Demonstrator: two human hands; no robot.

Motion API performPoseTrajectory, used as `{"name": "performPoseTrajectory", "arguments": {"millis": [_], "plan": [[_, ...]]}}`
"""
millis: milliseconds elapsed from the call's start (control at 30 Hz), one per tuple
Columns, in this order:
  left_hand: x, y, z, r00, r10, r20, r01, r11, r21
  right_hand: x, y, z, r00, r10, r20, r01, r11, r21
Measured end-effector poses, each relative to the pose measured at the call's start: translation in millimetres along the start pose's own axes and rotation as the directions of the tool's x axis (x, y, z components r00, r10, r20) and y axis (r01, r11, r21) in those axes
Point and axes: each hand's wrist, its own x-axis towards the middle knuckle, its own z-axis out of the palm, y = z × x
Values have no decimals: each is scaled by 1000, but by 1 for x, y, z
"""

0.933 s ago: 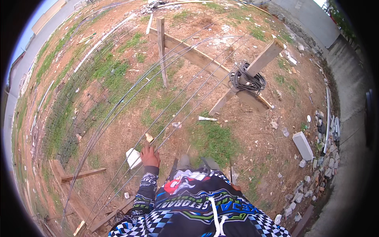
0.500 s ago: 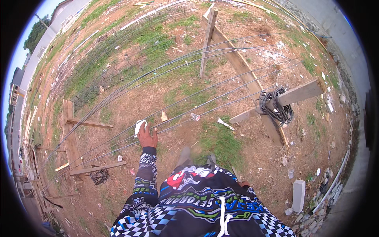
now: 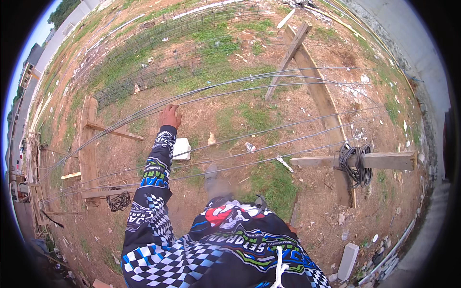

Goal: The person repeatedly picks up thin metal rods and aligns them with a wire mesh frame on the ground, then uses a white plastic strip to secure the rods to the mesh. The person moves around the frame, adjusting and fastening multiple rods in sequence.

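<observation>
Long thin steel rods [image 3: 249, 136] stretch across in front of me, lying over wooden supports on both sides. Beyond the front rods, my left hand [image 3: 170, 116] reaches out at the bundled far rods [image 3: 211, 87]. Its fingers are bent a little and apart, with the tips at the rods; I see no grip around them. Past my sleeve, a white block-like object [image 3: 182, 149] sits on the ground beneath the rods. Only a sliver of my right hand [image 3: 291, 227] shows beside my shirt, its fingers hidden.
A plank frame [image 3: 324, 91] stands right, with a dark wire coil [image 3: 354, 165] on its crosspiece. The left wooden support [image 3: 88, 153] has another wire coil [image 3: 118, 199] near its foot. Wire mesh cages [image 3: 158, 72] lie beyond. A pale block [image 3: 347, 261] stands near rubble, lower right.
My left hand has moved from the near rods, above the white object, out to the far bundle. The view has shifted as I step, and the white object shows more fully.
</observation>
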Motion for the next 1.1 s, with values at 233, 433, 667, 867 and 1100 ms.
{"name": "performPoseTrajectory", "arguments": {"millis": [233, 433, 667, 867, 1100], "plan": [[20, -85, 37, 954, 208, 214, -127, 931, -341, -88, 55, 100, 981, 192, 27, -193, 971, 142], [0, -106, 40, 965, 253, -70, -261, 957, -129, -162, 91, 179, 968, 241, 67, -250, 949, 194], [26, -119, 37, 908, 406, 101, -384, 905, -183, -196, 80, 196, 978, 208, 22, -208, 978, -13], [78, -115, 31, 795, 422, 435, -180, 850, -496, -189, 66, 205, 995, 100, 3, -100, 992, 78], [67, -100, 9, 909, 323, 263, -213, 903, -374, -229, 131, 204, 998, -22, -58, 33, 982, 185]]}}
